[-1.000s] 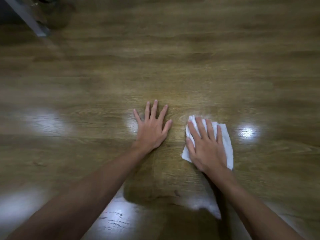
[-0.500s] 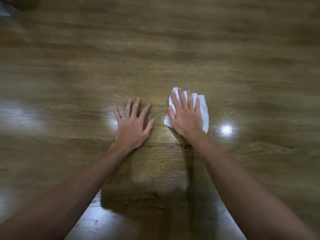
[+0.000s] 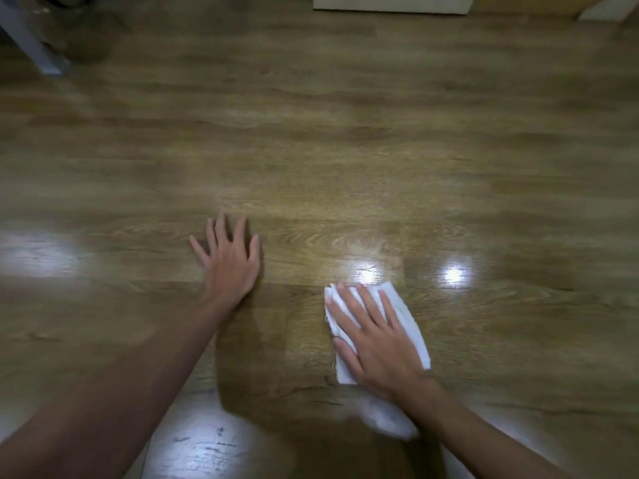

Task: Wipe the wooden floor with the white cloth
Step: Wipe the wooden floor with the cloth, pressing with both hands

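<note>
The folded white cloth (image 3: pixel 404 316) is pressed flat onto the wooden floor (image 3: pixel 345 150) under the right hand (image 3: pixel 373 344), fingers straight; the left hand (image 3: pixel 230 262) is braced, fingers spread. Unpinched, the cloth could be bunched or left behind mid-stroke.

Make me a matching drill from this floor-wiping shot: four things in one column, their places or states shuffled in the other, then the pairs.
Things
1. left hand
2. right hand
3. white cloth
4. pale panel

Places or states
A. pinned flat under a palm
B. at the top edge of the view
C. spread on bare wooden floor, holding nothing
D. pressing down on fabric, fingers straight

Pairs: 1-C, 2-D, 3-A, 4-B
</note>
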